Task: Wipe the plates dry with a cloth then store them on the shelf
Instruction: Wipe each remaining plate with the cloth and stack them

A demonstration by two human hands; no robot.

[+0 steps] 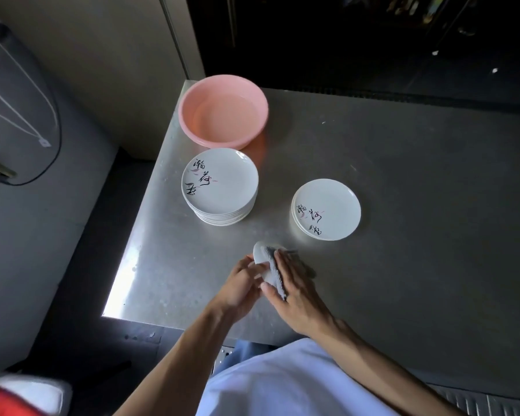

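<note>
The person is standing at the steel counter [403,175] and working through the drying, still some way from the end, I'd say. Their left hand [240,285] is gripping a small white plate [260,255] tipped on edge just above the counter's near side, fingers curled round its rim. Their right hand [297,292] is pinching a grey cloth [273,271] over the plate's other edge, thumb on one face and fingers on the other.

A tall stack of plates [219,184] is sitting just beside the pink basin [183,114], and I'm guessing those are waiting their turn. A short stack [326,208], well apart to the right, is probably the dried pile; I can't tell how many it holds. No shelf is showing from here, so the storing seems not yet begun.
</note>
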